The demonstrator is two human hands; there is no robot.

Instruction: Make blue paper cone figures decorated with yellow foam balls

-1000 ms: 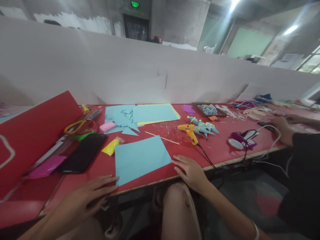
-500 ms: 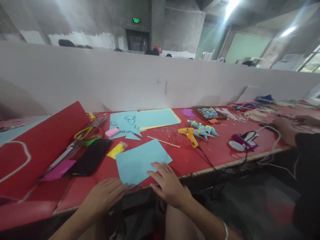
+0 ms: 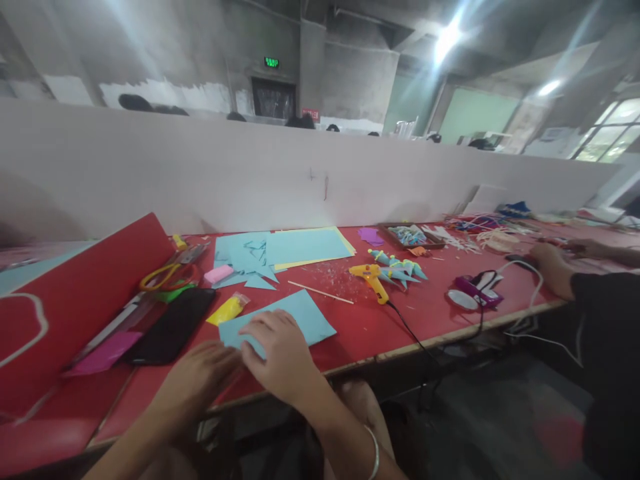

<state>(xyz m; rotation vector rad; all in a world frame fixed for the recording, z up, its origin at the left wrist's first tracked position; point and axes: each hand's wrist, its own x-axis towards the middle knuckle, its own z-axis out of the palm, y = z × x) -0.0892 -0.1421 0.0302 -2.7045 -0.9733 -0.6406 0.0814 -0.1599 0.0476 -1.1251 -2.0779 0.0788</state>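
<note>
Over the table (image 3: 430,297), the right hand (image 3: 280,353) is hiding some blue paper (image 3: 313,320). The left hand (image 3: 200,373) is blurring; I cannot tell if either is gripping.

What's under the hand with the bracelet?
Blue paper lies under that right hand; you can see it beyond the fingers and to the right. The hand covers the rest, so anything right beneath the palm can't be seen.

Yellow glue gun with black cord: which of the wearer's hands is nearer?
Right. The right hand is over the light-blue paper sheet, left of the yellow glue gun and nearer the wearer; the left hand is farther left.
</note>
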